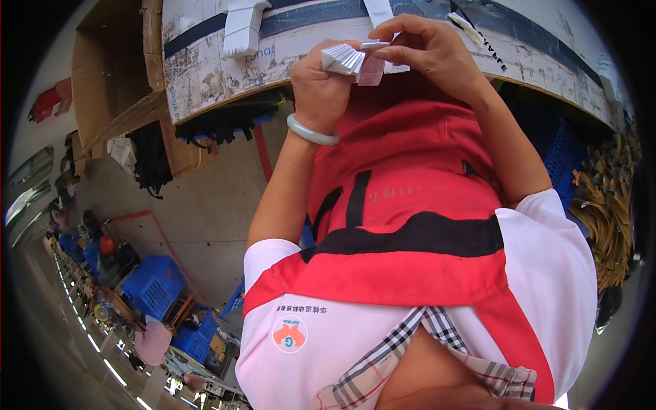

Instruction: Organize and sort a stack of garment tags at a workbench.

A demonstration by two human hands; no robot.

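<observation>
My left hand (321,85), a pale bangle on its wrist, is closed round a stack of white slips (342,59). Their edges fan out toward me. Beside the stack, thumb and forefinger of my right hand (437,55) pinch a thin white slip (374,45). Below that slip hangs a pinkish, see-through piece (371,71); I cannot tell what it is joined to. Both hands are held close together at the near edge of the worktable, over my red apron (410,157).
The worktable (205,89) has a worn, taped cardboard top. A banded white bundle (242,31) lies on it to the left, and a black cord (478,31) to the right. An open cardboard box (113,75) stands at far left. Blue crates (154,283) sit on the floor.
</observation>
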